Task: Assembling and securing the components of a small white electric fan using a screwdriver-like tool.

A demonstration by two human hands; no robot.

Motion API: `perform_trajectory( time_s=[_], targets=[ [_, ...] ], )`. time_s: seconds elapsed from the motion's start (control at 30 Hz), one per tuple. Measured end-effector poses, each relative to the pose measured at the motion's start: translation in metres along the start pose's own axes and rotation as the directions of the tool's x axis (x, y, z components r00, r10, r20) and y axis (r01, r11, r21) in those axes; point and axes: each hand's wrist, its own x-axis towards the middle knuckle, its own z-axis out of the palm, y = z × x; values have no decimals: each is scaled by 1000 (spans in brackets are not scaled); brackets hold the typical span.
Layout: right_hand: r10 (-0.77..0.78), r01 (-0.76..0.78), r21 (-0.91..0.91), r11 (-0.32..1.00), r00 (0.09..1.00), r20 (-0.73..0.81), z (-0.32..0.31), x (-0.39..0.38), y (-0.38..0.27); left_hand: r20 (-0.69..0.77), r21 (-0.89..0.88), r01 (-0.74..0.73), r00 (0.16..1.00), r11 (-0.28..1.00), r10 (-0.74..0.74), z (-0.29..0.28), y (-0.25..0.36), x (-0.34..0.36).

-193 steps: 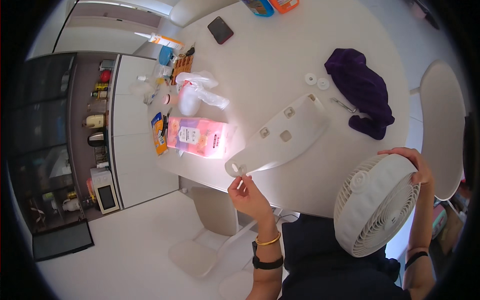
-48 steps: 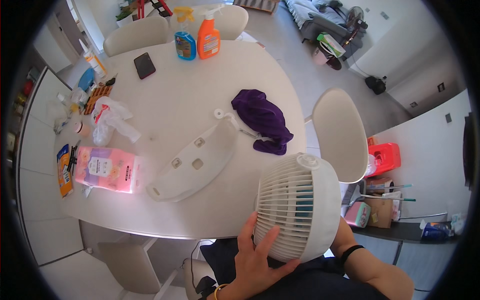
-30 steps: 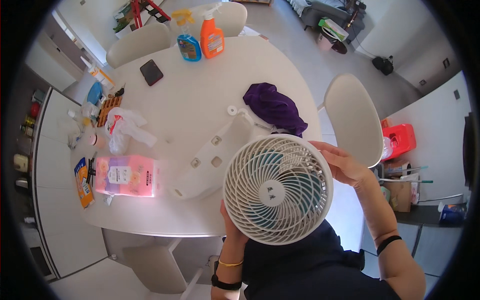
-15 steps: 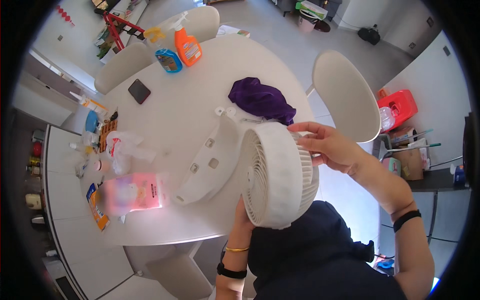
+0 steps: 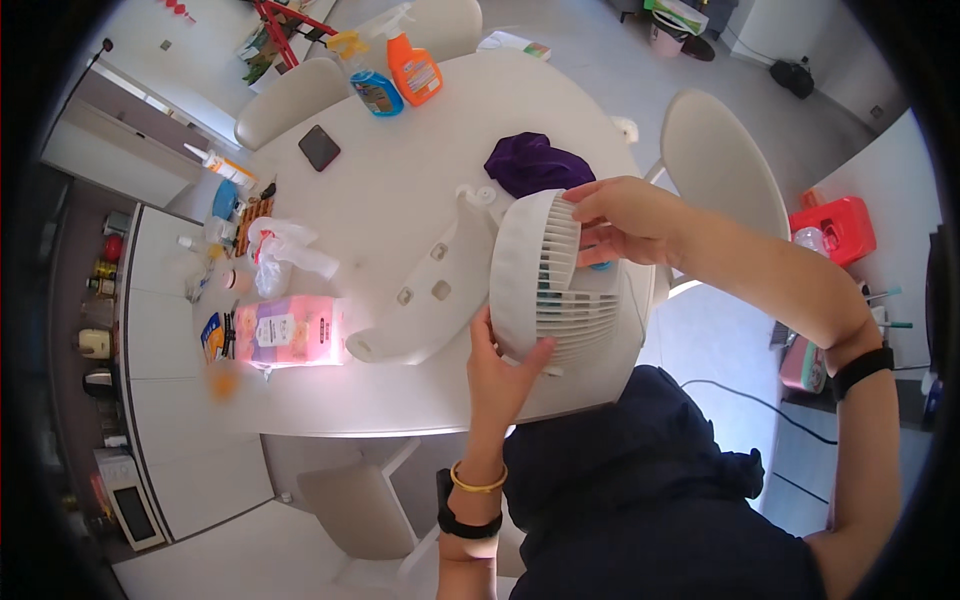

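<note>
I hold a white round fan head [image 5: 512,275] at the table's near right part, its rim toward the left and its slatted grille toward the right; I cannot tell whether it rests on the table. My left hand [image 5: 498,375] grips its lower left side, thumb on the slats. My right hand [image 5: 625,225] grips the upper right of the grille, fingers curled on it. Left of the fan lies a curved white plastic piece [image 5: 415,315] with square openings. Beyond them are a small white disc [image 5: 486,195] and a crumpled purple cloth [image 5: 530,160].
On the table [image 5: 390,170] are a pink pack [image 5: 285,330], a plastic bag [image 5: 285,255], a phone [image 5: 319,148], two spray bottles [image 5: 410,70] and small clutter at the left. Chairs surround it, one at the right [image 5: 715,165]. A cord [image 5: 745,395] runs at the lower right.
The fan has moved forward over the table, beside the curved piece, and has turned about. My right hand has gone up and forward with it; my left hand has risen at its near side.
</note>
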Motion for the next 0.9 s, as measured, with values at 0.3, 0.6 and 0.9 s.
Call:
perform_trajectory(
  time_s=[0.3, 0.6, 0.9],
  targets=[
    [38, -45, 61, 997, 993, 110, -17, 43, -3, 6, -79, 12, 1000, 997, -12, 4, -14, 21],
    [-18, -2, 128, 992, 989, 149, -21, 43, -6, 83, -128, 47, 996, 991, -36, -2, -14, 34],
    [-66, 101, -161, 982, 975, 212, -26, 23, -10, 119, -265, 88, 991, 960, -57, -14, -20, 37]
  ],
)
